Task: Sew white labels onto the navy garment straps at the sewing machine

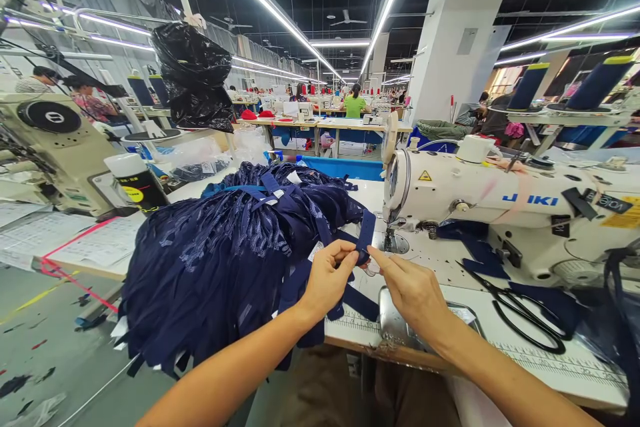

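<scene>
A navy fabric strap (367, 230) is pinched between the thumb and fingers of my left hand (327, 280), its free end standing up in front of the machine. My right hand (413, 290) closes its fingertips on the strap's right edge, close to my left thumb. Just beyond sits the needle and presser foot of a white sewing machine (450, 187). To the left lies a big heap of navy garments (215, 267) with lace parts, spilling over the table's front edge. Black scissors (525, 313) rest at the right of my right hand.
A ruler strip runs along the front edge of the white table (510, 347). Navy scraps (480, 253) lie under the machine arm. A black spray can (137, 183) and a second machine (55, 140) stand left. People sit at machines farther back.
</scene>
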